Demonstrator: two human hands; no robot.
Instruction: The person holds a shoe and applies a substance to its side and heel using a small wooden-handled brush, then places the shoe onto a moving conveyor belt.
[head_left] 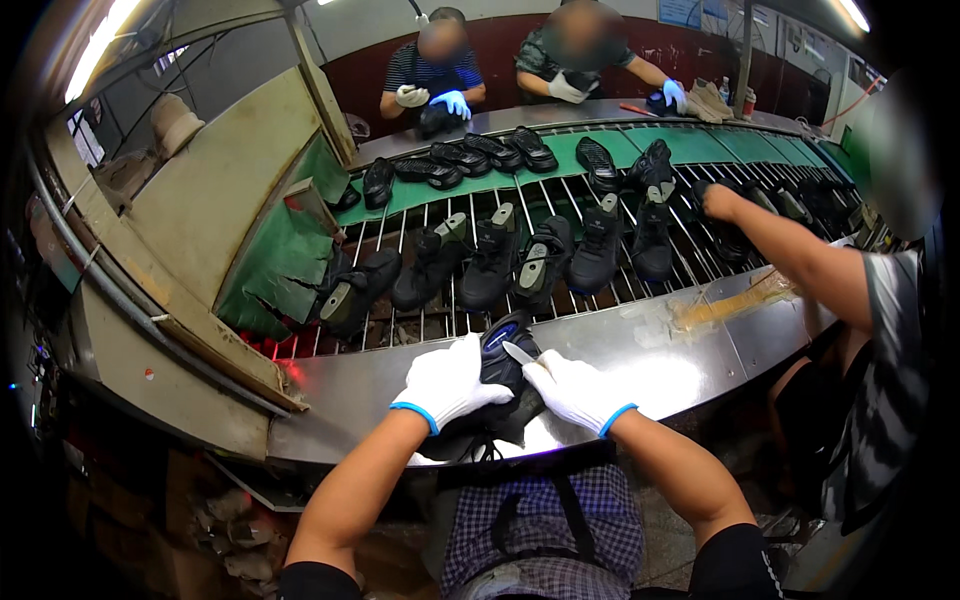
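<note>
A black shoe (504, 371) is held above the near metal ledge, its heel end pointing away from me and a blue patch showing near the top. My left hand (447, 384), in a white glove with a blue cuff, is closed on the shoe's left side. In my right hand (578, 391), gloved alike, a small knife-like tool with a pale pointed blade (517, 353) is gripped. Its tip lies against or just over the shoe by the blue patch. The tool's handle is hidden in the glove.
Beyond the metal ledge (640, 350), a rack of metal rods (424, 215) carries several black shoes (490, 262). More shoes lie sole-up on a green strip (560, 165). A co-worker's bare arm (810, 250) reaches in from the right. Two gloved people work across the rack.
</note>
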